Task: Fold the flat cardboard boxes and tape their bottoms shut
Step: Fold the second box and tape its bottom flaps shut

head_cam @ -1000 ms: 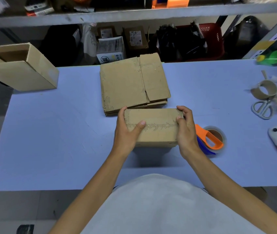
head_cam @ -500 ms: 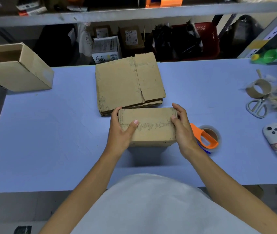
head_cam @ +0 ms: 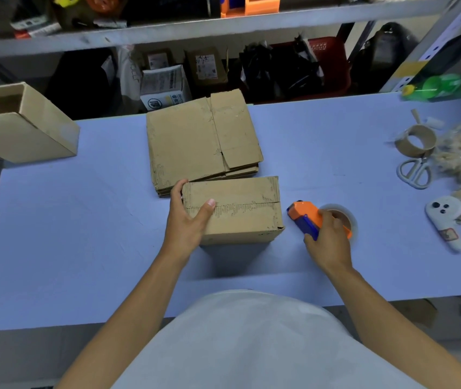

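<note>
- Left hand grips the left end of the box: thumb on top across the flap seam, fingers round the far left edge. Same hold as 0.5 s ago.
- Right hand has left the right end of the box, where it was 0.5 s ago; it now closes round the orange tape dispenser just right of the box.
- Dispenser rests on the table, nose pointing toward the box, not touching it; clear roll under the hand.
- Box stands near the front middle of the table, folded flaps up, seam untaped.
- Flat stack lies just behind the box, unchanged.
- Finished box sits at the far left edge, open side facing away to the left.
- Far right: empty tape core, scissors, a white gadget, well apart from the hands.
</note>
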